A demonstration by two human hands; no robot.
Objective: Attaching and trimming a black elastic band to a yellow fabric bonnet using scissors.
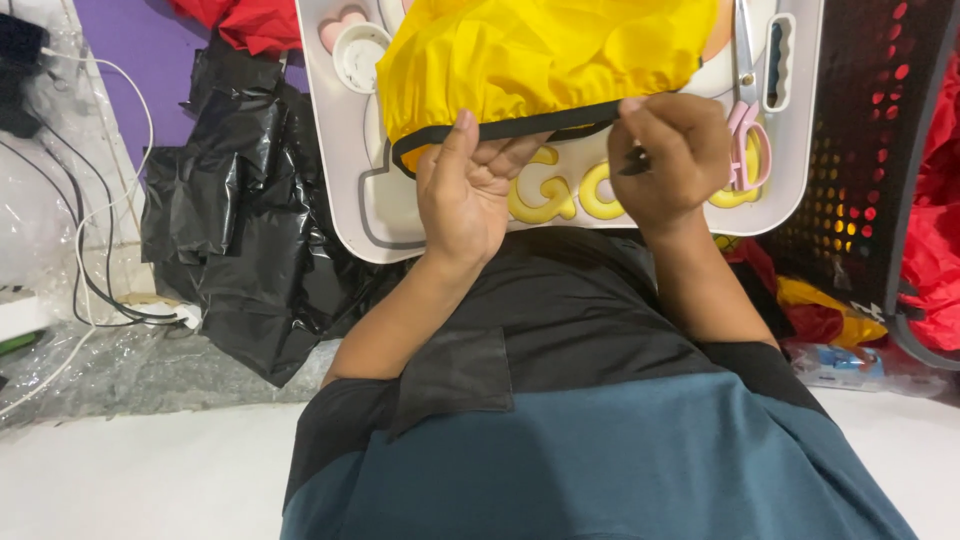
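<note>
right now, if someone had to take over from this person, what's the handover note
Left hand: thumb pinching the black trim along the edge of the yellow cloth.
Right hand: closed on the same trim further along, with a small dark thing in the fist that is too hidden to identify.
The cloth is bunched on a white lap tray; pink-handled scissors lie on the tray beside the right hand.
Done: trim already runs along the visible edge.
Left: cannot tell how much of the edge remains; the rest is hidden in the folds.
</note>
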